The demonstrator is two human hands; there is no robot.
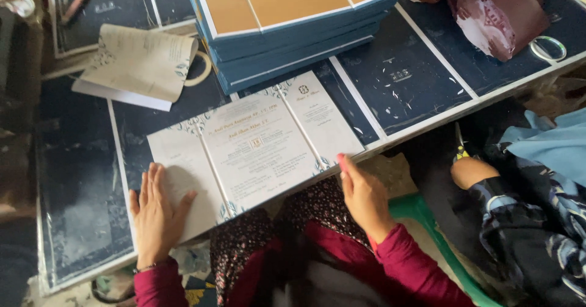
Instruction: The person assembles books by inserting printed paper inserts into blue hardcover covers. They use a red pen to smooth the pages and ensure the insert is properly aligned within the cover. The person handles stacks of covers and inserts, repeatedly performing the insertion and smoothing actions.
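A pale grey printed card sheet (256, 145) with three panels and blue ornamental corners lies flat near the front edge of the dark blue work table (79, 179). My left hand (155, 212) rests flat, fingers spread, on the sheet's left panel. My right hand (363, 194) touches the sheet's right front corner at the table edge, fingertips on the edge. Both sleeves are dark red.
A stack of blue folded covers with tan insides (287, 20) stands behind the sheet. A curled pale sheet (140, 63) lies at the back left beside a tape ring (201, 69). Another person's arm in a patterned sleeve (519, 209) is at right. A maroon bag (500, 14) sits back right.
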